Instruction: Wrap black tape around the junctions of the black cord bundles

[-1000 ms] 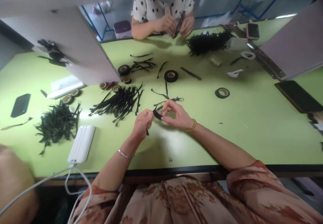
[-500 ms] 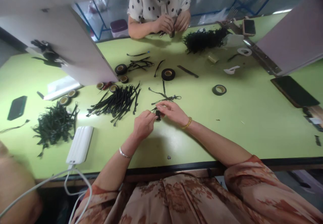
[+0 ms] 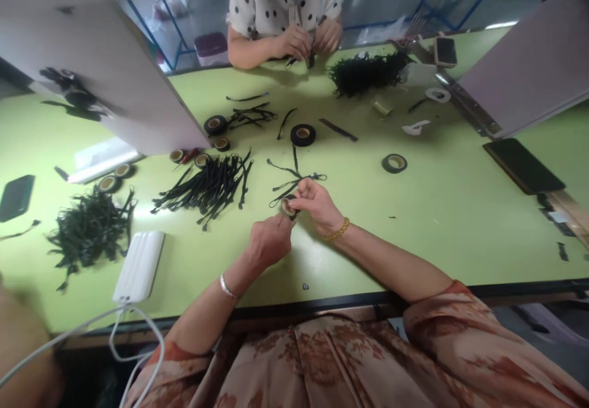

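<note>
"Where does the small tape roll sit?"

"Between a worker's two hands, above a pale green tabletop: just to the far side of the left hand, and immediately left of the right hand, the nearer of the pair"

"Which way does it lie?"

"It is a squat ring with no real length, its axis running through the hole, which opens upward and toward the near side; black tape outside, a tan core like card within"

"And the hands?"

"The right has hold of the roll, thumb over its edge, forefinger bent on the far side; the left is turned knuckles up, fingers curled under, and from where I stand I cannot tell how tightly they close, or on what"

"What lies around?"

"Thin, loose cables just beyond the right hand, some with looped ends; a bristling black heap to the left; farther off, a broad, flat roll. A knobbly gold bracelet rings the right wrist, a smooth silver bangle the left"
</note>
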Demonstrator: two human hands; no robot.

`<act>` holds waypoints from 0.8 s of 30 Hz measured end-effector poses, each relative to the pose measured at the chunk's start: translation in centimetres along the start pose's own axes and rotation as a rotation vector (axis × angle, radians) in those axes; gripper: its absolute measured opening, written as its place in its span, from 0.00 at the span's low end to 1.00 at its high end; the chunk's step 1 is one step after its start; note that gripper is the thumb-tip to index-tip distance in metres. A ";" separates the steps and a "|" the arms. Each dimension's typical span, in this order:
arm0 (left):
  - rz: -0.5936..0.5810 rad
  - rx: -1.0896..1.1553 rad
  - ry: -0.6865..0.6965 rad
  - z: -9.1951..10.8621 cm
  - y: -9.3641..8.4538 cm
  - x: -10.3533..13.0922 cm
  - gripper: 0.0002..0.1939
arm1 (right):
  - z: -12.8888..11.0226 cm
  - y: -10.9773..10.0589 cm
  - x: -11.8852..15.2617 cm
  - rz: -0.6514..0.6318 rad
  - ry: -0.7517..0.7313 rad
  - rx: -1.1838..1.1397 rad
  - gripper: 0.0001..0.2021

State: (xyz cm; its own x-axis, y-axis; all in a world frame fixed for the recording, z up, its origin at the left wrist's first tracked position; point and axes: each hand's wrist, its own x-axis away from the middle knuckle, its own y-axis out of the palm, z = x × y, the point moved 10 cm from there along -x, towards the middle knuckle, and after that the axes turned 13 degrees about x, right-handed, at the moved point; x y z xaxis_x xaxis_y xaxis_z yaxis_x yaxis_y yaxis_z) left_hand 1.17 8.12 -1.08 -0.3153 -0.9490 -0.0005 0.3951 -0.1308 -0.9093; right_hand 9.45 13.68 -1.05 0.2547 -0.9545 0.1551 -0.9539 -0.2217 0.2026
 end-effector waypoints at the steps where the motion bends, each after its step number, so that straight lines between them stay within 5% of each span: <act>1: 0.018 0.029 -0.042 -0.5 -0.3 -0.1 0.16 | -0.7 -0.1 0.1 -0.003 -0.040 0.008 0.20; 5: 0.139 0.246 -0.176 -2.6 -2.0 -0.1 0.16 | -3.0 -0.3 0.7 -0.020 -0.228 0.131 0.21; 9: 0.263 0.630 -0.230 -4.5 -2.8 0.2 0.15 | -2.9 0.6 0.7 -0.117 -0.283 0.244 0.21; 13: 0.329 1.058 -0.286 -6.3 -2.0 0.2 0.11 | -1.8 1.6 0.4 -0.227 -0.265 0.276 0.18; 17: 0.259 1.346 -0.325 -6.9 -0.3 -0.4 0.14 | -2.0 1.9 0.4 -0.242 -0.363 0.505 0.13; 20: 0.190 1.309 -0.302 -6.8 -0.2 -0.7 0.13 | -1.6 2.0 0.2 -0.265 -0.358 0.618 0.14; 24: 0.148 0.940 -0.202 -6.3 -1.5 -0.9 0.08 | 0.3 1.8 -0.3 -0.289 -0.225 0.684 0.17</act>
State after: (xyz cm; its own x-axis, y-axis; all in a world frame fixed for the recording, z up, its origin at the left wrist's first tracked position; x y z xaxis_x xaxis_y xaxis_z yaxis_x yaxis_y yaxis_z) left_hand -4.60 10.98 -2.40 -0.0880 -0.9941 0.0632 0.9743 -0.0991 -0.2023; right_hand 7.61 13.48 -0.99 0.5401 -0.8412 -0.0275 -0.7589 -0.4726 -0.4479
